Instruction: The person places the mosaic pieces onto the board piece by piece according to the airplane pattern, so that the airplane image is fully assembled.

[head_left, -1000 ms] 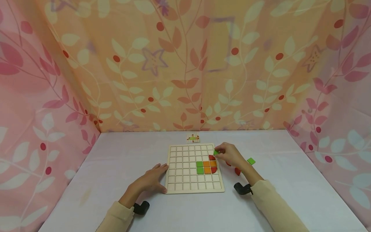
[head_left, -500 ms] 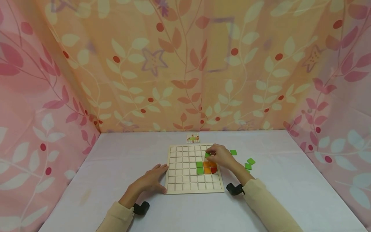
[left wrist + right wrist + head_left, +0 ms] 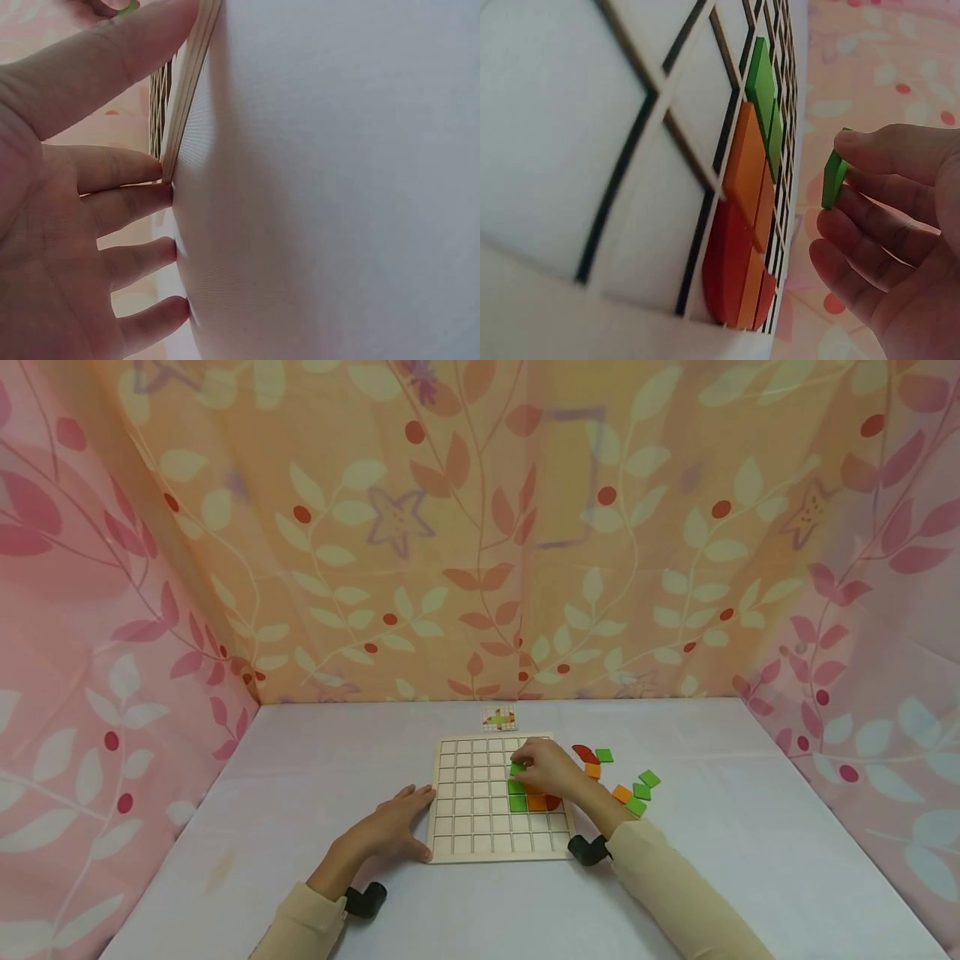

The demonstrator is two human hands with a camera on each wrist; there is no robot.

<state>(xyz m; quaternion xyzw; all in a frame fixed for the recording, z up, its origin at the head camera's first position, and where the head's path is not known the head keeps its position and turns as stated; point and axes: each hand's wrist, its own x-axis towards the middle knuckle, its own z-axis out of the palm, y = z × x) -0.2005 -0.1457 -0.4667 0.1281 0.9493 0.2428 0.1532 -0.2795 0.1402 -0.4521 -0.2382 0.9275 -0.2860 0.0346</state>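
Shifted leftward since half a second ago, the right hand (image 3: 553, 770) pinches a small green square tile (image 3: 832, 178) between thumb and fingers, just above a pale wooden board ruled into square cells (image 3: 472, 827). From the left: the left hand (image 3: 390, 827), fingers spread, touches the board's left edge on a white-covered desk (image 3: 480, 910). On the board's right part sit green squares (image 3: 518, 803), orange squares (image 3: 537, 802) and rounded red pieces (image 3: 725, 259). Farther right, loose tiles (image 3: 641, 791) in green, orange and red lie on the desk.
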